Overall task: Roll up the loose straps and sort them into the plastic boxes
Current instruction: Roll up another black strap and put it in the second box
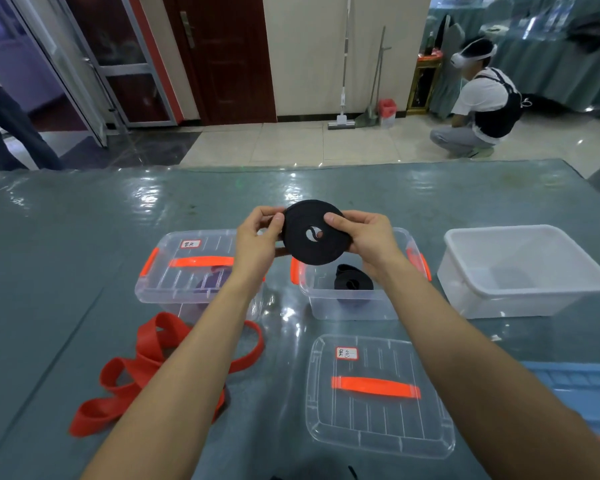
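My left hand (257,239) pinches the left edge of the black roll (314,237), thumb in front and fingers behind. My right hand (366,237) clamps the right side, with its thumb laid across the flat face towards the centre hole. Both grips are clenched on the roll and hold it face-on, in the air just above the back rim of the open box (347,308).

I judge the roll to be light, soft webbing that only keeps its shape while the coils are pressed together. Slack pressure on the rim would probably let the outer turns spring loose or the core telescope out. The sensible hold is across the flat faces, with a finger over the free end, though I cannot see where that end lies.

Inside the open box lies another black strap (352,282), loosely coiled. This box looks like the roll's destination, and lowering it flat should keep it wound.

Left of the open box stands a closed box (187,271) with something dark inside. In front of the open box its lid (378,420) lies flat on the table (84,237). Front-left of it sprawls a loose red strap (146,368), not yet rolled. To the open box's right sits a white tub (520,271).
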### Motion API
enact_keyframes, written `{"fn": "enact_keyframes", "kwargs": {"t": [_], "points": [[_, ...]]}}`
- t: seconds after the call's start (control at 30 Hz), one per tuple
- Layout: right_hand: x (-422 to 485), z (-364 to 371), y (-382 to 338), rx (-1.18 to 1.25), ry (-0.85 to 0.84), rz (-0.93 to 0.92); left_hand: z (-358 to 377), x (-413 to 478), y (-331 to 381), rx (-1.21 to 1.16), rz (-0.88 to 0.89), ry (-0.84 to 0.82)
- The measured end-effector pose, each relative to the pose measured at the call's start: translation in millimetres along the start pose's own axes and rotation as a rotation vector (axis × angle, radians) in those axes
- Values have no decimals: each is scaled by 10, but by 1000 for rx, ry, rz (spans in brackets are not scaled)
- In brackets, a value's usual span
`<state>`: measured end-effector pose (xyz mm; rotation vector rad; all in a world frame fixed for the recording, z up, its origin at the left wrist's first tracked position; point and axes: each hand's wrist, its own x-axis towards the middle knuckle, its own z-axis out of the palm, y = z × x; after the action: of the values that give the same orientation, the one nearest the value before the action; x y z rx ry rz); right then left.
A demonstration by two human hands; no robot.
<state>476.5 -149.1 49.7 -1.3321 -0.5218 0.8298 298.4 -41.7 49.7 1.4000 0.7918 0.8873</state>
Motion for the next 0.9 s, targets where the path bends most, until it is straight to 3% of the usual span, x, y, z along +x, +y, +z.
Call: {"fn": "enact_keyframes", "kwargs": {"t": [0.13, 0.23, 0.43, 0.57, 0.7, 0.9], "points": [[81, -232, 69, 28, 97, 25, 254, 61, -58, 4, -77, -184], [152, -447, 199, -13, 117, 71, 442, 221, -170, 79, -85, -222], [460, -979, 579, -627, 140, 123, 837, 607, -679, 286, -182, -372], [667, -1085, 801, -1003, 36, 202, 1059, 792, -1143, 446, -280, -424], [845, -1105, 1009, -1134, -73, 393, 1182, 902, -1558, 635, -342, -483], [1110, -1094, 1193, -1291, -152, 519, 1302, 1056, -1940, 835, -425, -500]]}}
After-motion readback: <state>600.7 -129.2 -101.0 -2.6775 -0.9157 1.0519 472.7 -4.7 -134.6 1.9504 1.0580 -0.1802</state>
